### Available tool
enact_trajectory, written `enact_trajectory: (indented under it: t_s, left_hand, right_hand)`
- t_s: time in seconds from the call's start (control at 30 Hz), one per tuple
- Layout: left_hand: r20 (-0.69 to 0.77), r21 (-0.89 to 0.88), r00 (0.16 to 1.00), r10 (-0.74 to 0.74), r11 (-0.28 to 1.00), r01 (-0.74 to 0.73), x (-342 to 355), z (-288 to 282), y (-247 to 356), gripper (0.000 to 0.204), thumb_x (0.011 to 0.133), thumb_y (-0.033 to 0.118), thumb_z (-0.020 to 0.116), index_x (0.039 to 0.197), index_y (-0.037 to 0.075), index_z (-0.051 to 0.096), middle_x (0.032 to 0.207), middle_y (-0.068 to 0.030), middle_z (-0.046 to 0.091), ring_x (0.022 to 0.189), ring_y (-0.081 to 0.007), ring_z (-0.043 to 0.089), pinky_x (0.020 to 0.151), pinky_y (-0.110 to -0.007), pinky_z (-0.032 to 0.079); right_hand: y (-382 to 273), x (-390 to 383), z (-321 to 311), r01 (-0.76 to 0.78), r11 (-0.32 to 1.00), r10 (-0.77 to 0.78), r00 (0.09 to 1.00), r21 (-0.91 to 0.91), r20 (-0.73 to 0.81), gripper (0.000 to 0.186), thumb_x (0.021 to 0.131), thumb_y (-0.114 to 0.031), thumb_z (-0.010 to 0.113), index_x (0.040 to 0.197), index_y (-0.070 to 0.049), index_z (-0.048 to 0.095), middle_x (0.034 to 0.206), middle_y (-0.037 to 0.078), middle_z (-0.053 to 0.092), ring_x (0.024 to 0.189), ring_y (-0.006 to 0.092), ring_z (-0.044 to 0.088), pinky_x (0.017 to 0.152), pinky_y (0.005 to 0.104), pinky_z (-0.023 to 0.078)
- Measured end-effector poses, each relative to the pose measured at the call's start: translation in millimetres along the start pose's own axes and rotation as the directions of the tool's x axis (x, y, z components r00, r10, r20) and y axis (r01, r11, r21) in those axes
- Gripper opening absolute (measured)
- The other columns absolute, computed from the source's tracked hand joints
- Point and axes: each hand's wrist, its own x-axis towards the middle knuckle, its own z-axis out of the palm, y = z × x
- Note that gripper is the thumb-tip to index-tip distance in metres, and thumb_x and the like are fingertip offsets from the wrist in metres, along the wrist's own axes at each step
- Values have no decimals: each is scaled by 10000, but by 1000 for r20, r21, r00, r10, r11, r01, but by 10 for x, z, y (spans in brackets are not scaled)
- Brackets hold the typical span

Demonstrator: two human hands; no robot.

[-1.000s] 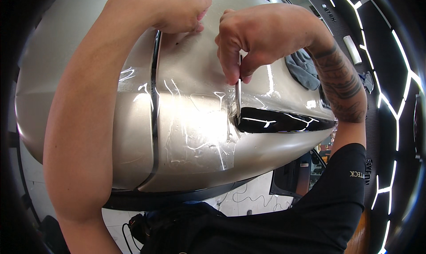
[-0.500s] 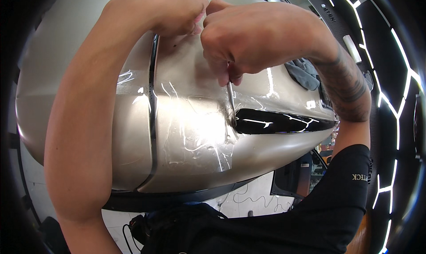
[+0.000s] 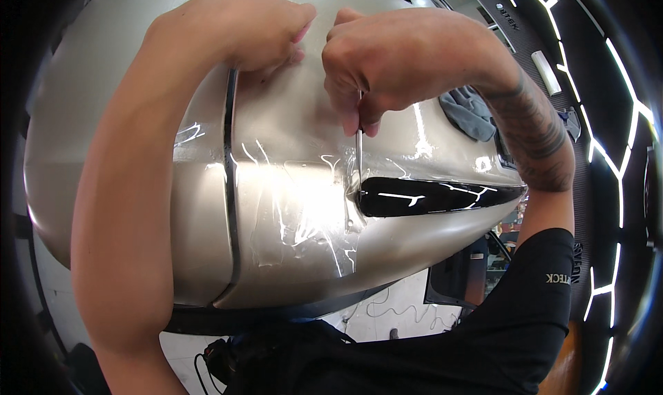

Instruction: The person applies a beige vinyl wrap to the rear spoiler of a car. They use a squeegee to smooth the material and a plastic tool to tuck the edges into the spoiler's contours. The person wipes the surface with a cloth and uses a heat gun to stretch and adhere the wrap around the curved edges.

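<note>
Silver tool (image 3: 359,153) pinched under R hand (image 3: 376,63).

Sits on the wearer's head, left one of a side-by-side fisheye pair. Looks steeply down, upright, past the forearms (image 3: 124,188), onto left hand (image 3: 266,32), right hand (image 3: 373,63) and pale car body (image 3: 290,122) at close range. Reaches beyond to floor (image 3: 406,297) below and dark wall (image 3: 599,212) at right. Bends straight edges toward the blackened rim.

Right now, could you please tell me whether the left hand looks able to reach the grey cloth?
Probably not directly: the right hand, holding a thin tool, appears to stand between the left hand and the grey cloth on the car.
</note>
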Motion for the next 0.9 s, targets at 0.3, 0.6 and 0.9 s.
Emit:
enact_trajectory:
  t_s: [0.3, 0.6, 0.9]
  left_hand:
    - [-47, 33, 999, 14, 999, -13, 12, 70, -19, 173, 896, 129, 511, 1039, 35, 534, 978, -161, 594, 997, -321, 553, 825, -414, 444]
    - [-69, 21, 996, 62, 998, -61, 55, 66, -21, 158, 891, 142, 545, 1008, 38, 524, 915, -128, 573, 942, -309, 531, 817, -392, 431]
    - [-142, 73, 979, 144, 988, -135, 161, 134, 14, 174, 882, 161, 605, 968, 46, 508, 855, -102, 546, 893, -279, 522, 775, -382, 422]
  right_hand:
    - [207, 42, 62, 15, 993, -22, 998, 118, 62, 175, 689, -65, 735, 862, -59, 761, 774, 56, 721, 711, 174, 643, 895, 282, 360]
    - [369, -14, 104, 142, 985, -138, 989, 101, -46, 152, 703, -52, 726, 852, -50, 755, 753, 68, 712, 716, 183, 662, 890, 298, 396]
    - [689, -84, 311, 260, 945, -237, 962, 198, -135, 141, 728, -33, 733, 865, -4, 737, 734, 134, 694, 642, 239, 677, 546, 316, 495]
